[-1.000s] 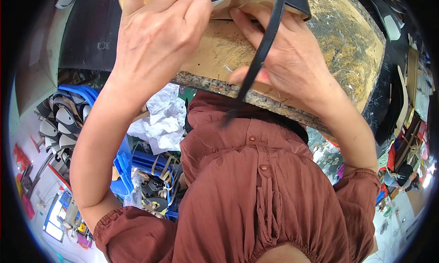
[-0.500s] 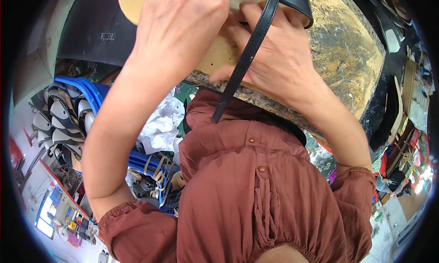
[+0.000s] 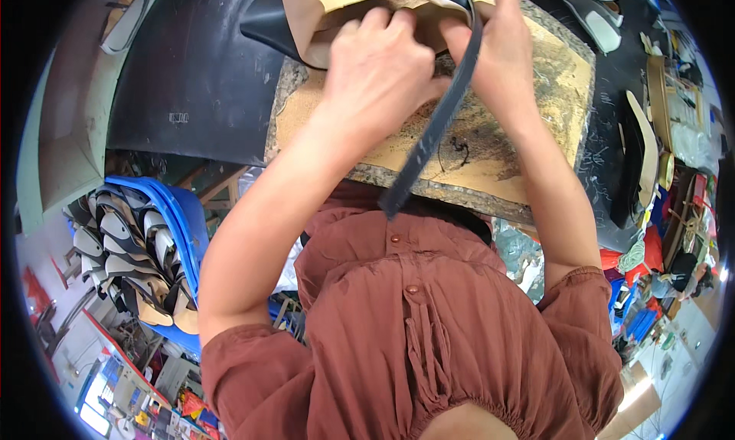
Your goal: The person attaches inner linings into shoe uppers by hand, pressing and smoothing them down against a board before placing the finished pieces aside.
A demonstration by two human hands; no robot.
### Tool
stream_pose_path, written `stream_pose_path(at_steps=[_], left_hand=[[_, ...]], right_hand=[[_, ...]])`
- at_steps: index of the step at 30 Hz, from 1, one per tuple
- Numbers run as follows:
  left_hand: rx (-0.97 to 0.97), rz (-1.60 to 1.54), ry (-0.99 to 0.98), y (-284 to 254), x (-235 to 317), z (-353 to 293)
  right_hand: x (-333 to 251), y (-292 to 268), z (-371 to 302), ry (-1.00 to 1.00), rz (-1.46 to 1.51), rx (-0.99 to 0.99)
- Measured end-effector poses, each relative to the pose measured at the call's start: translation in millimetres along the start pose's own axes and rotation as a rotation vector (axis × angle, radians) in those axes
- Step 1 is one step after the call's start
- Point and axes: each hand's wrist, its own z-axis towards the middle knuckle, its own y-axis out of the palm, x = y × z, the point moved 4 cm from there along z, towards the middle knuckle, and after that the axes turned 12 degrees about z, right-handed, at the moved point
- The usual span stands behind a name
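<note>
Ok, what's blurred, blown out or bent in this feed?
Head view: the left hand is smeared at its fingers, and the black strap is soft toward its lower end; head view, lower left: a bright pane looks washed out; head view, outer edges: fisheye bending, with dark corners.

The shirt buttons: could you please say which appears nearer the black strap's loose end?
The upper button, just below the black strap; the lower button sits farther down.
</note>
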Motion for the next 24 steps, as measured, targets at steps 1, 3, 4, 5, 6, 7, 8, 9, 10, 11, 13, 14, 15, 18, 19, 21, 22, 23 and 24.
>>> stream_pose_path(at_steps=[1,3,4,5,6,7,8,9,10,11,13,14,15,18,19,21,22,23,24], left_hand=[[0.132,-0.019,-0.032,-3.7,1.0,10.7],[0.186,-0.221,-0.085,-12.9,-5.3,13.8],[0.223,-0.436,-0.143,-16.8,-11.3,16.0],[0.078,-0.688,-0.272,-34.8,-15.4,15.6],[0.001,-1.273,-0.438,-42.6,-15.8,10.5],[-0.02,-1.549,-0.401,-58.8,-15.6,8.6],[-0.046,-1.824,-0.356,-71.9,-14.9,5.8],[-0.025,-2.048,-0.321,-69.8,-14.6,0.7],[0.001,-2.264,-0.287,-70.6,-13.5,-2.1],[0.072,-2.321,-0.635,-70.2,-15.0,-10.3],[0.066,-2.519,-0.636,-74.9,-11.7,-20.6],[0.052,-2.63,-0.677,-71.7,-6.9,-25.3],[0.042,-2.473,-0.831,-64.7,0.0,-32.9],[-0.393,-1.815,-0.934,-21.4,5.7,-84.2],[-0.616,-1.11,-0.748,-30.3,-7.8,-88.0],[-0.301,-0.637,-0.528,-54.3,-19.0,-81.1],[-0.131,-0.494,-0.43,-70.0,-18.0,-69.2],[0.078,-0.391,-0.234,-82.1,-11.6,-47.1],[0.289,-0.274,-0.042,-90.2,-6.4,-23.2]], right_hand=[[2.4,0.0,2.2,-0.012,0.094,-0.038],[-19.6,-11.7,1.7,0.003,0.179,-0.134],[-40.4,-25.0,-4.2,0.032,0.169,-0.189],[-47.1,-41.5,-11.8,-0.106,0.339,-0.104],[-28.2,-62.4,-6.4,-0.343,0.143,-0.206],[-33.6,-58.6,-11.7,-0.405,0.177,-0.298],[-40.3,-55.1,-20.0,-0.467,0.212,-0.392],[-35.3,-53.0,-32.8,-0.272,0.299,-0.53],[-40.0,-50.1,-41.5,-0.25,0.263,-0.631],[-49.3,-53.2,-54.2,-0.196,0.173,-0.558],[-53.4,-52.8,-72.1,-0.345,0.153,-0.511],[-56.1,-55.5,-74.7,-0.408,0.1,-0.487],[-56.5,-57.5,-72.4,-0.522,-0.042,-0.505],[-26.6,-70.8,-64.0,-0.595,-0.376,-0.749],[-19.4,-76.7,-57.8,-0.506,-0.396,-0.815],[-25.7,-96.2,-46.2,-0.367,-0.344,-0.805],[-20.6,-106.5,-35.3,-0.231,-0.349,-0.705],[-19.7,-106.1,-30.0,-0.315,-0.531,-0.583],[-19.8,-96.6,-23.7,-0.405,-0.705,-0.459]])
